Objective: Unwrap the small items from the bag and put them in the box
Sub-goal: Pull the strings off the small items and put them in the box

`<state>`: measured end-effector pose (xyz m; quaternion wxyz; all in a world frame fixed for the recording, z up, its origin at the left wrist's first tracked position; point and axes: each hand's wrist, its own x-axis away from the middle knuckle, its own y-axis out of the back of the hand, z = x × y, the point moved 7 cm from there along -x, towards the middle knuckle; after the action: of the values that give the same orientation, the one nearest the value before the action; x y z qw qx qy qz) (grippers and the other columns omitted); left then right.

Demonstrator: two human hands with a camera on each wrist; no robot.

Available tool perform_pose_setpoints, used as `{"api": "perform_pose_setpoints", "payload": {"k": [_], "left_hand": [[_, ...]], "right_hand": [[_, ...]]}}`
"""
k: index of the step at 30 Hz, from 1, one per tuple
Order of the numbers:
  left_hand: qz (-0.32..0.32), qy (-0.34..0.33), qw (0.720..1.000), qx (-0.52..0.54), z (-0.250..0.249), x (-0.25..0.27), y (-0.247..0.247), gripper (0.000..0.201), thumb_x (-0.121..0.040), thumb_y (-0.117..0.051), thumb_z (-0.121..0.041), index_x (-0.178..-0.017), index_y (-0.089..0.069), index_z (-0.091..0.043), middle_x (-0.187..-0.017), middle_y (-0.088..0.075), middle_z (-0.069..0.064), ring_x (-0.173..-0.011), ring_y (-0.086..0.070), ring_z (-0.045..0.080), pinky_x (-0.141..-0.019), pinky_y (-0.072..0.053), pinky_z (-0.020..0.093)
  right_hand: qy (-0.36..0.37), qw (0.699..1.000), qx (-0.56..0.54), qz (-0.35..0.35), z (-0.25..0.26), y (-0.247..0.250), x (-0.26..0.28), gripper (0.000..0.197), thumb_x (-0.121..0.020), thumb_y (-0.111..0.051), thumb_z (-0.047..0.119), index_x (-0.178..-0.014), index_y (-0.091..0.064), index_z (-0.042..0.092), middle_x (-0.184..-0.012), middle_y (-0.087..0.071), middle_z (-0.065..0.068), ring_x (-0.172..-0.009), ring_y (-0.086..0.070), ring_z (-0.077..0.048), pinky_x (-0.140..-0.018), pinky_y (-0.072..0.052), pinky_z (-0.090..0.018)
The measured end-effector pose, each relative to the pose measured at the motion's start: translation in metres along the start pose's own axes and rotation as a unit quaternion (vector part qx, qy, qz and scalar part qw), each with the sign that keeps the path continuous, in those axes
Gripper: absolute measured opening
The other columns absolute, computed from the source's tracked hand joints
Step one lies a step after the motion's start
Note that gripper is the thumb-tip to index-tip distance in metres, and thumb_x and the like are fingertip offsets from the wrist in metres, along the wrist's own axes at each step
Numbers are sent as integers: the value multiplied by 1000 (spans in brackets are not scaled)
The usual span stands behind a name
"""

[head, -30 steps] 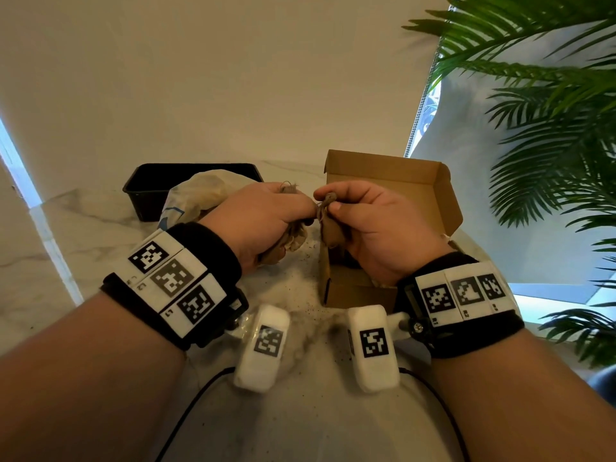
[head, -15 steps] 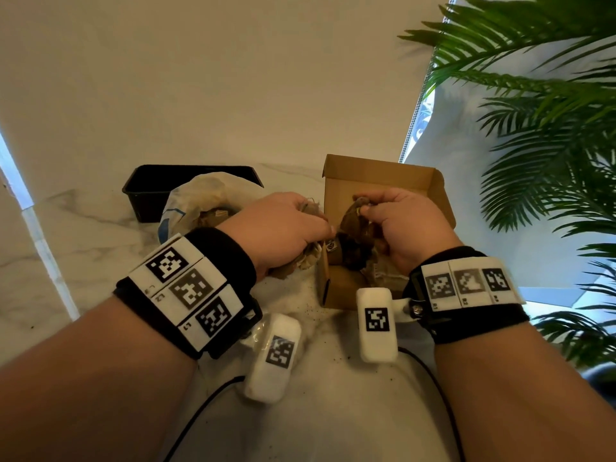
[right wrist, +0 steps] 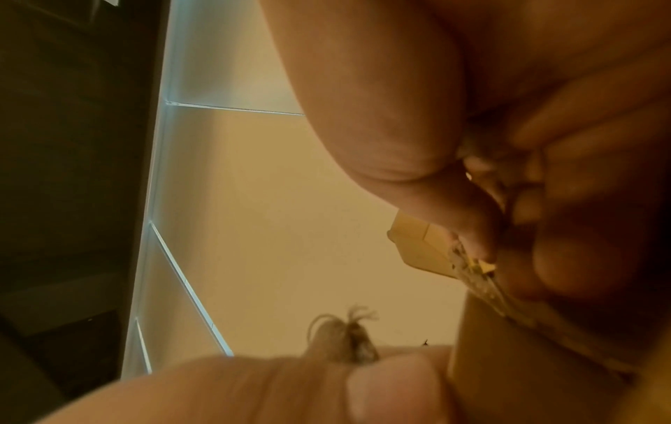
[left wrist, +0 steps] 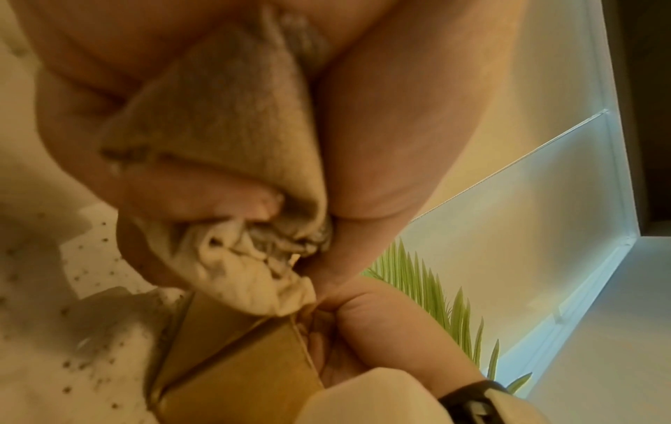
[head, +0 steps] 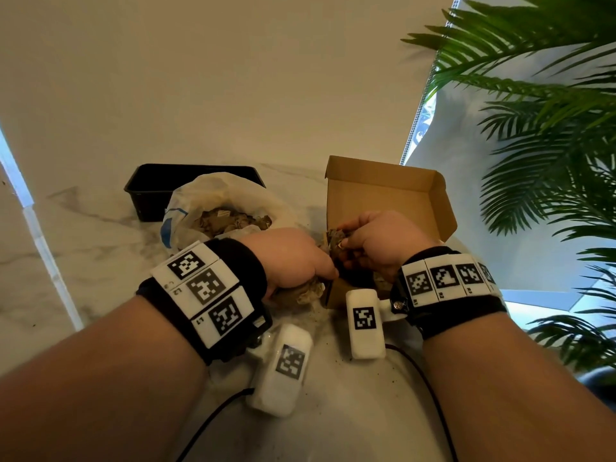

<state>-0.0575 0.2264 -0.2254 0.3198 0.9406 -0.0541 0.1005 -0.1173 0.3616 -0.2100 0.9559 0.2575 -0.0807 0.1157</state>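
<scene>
At six o'clock, nearest to the camera, the marble counter point(head: 333, 411) is being crossed by two black cables, and dark crumbs are lying scattered on it. A little farther, a beige cloth wrapping point(head: 301, 291) is being held by the left hand point(head: 286, 258), just at the near left corner of the cardboard box point(head: 383, 191). In the left wrist view the left fingers point(left wrist: 203, 198) are being curled round the bunched cloth, with the thumb pressed against it. At one o'clock from it, a dark brown wrapped item point(head: 335, 243) is being pinched by the right hand point(head: 376, 241) over the open box; the thumb and the fingertips are pressed together on it, and a frayed thread end point(right wrist: 345, 324) is being seen in the right wrist view. What is already lying inside the box cannot be told well, because the hands are covering it.

Farther, at eleven o'clock, the white plastic bag point(head: 206, 201) is being left open, and many wrapped brown items point(head: 230, 221) are still being kept in it. Behind it a black tray point(head: 150, 195) is standing, and palm leaves point(head: 533, 128) are hanging at two o'clock.

It is being judged that the task is in progress only: one item is being freed from its wrapping now, and most of the bag remains to be unwrapped.
</scene>
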Motion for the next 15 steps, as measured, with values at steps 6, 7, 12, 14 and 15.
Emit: {"api": "perform_pose_setpoints", "payload": {"k": [6, 7, 12, 14, 15], "left_hand": [[20, 5, 999, 27, 2, 0, -3, 35, -69, -80, -38, -95, -80, -15, -96, -78, 9, -96, -73, 29, -93, -58, 51], [23, 7, 999, 34, 2, 0, -4, 38, -64, -79, -39, -94, -80, -16, -96, -78, 9, -96, -73, 30, -93, -58, 51], [32, 11, 999, 40, 3, -1, -4, 36, -65, -79, -39, -94, -80, -16, -95, -78, 9, -97, -73, 31, -94, -57, 52], [31, 13, 999, 41, 4, -1, -4, 43, -58, -77, -41, -93, -80, -17, -95, -78, 9, -97, -73, 31, -94, -57, 53], [30, 14, 999, 41, 4, -1, -4, 44, -56, -77, -42, -93, -80, -17, -95, -78, 9, -97, -73, 31, -94, -57, 53]], "right_hand": [[48, 996, -69, -19, -5, -2, -4, 14, -91, -59, -1, -83, -57, 11, -84, -66, -13, -76, -69, -26, -82, -62, -47], [52, 995, -77, -20, -6, -3, -4, 16, -92, -58, 0, -81, -56, 11, -81, -65, -12, -73, -67, -25, -79, -62, -44], [52, 993, -102, -10, -7, -6, -4, 19, -92, -52, -5, -80, -55, 9, -81, -63, -14, -74, -66, -26, -79, -60, -42], [54, 993, -101, -11, -7, -7, -4, 18, -91, -52, -5, -82, -54, 10, -84, -63, -15, -79, -66, -28, -82, -61, -46], [57, 993, -99, -12, -6, -6, -5, 17, -91, -53, -4, -82, -53, 11, -86, -63, -15, -80, -66, -29, -83, -61, -47]]}}
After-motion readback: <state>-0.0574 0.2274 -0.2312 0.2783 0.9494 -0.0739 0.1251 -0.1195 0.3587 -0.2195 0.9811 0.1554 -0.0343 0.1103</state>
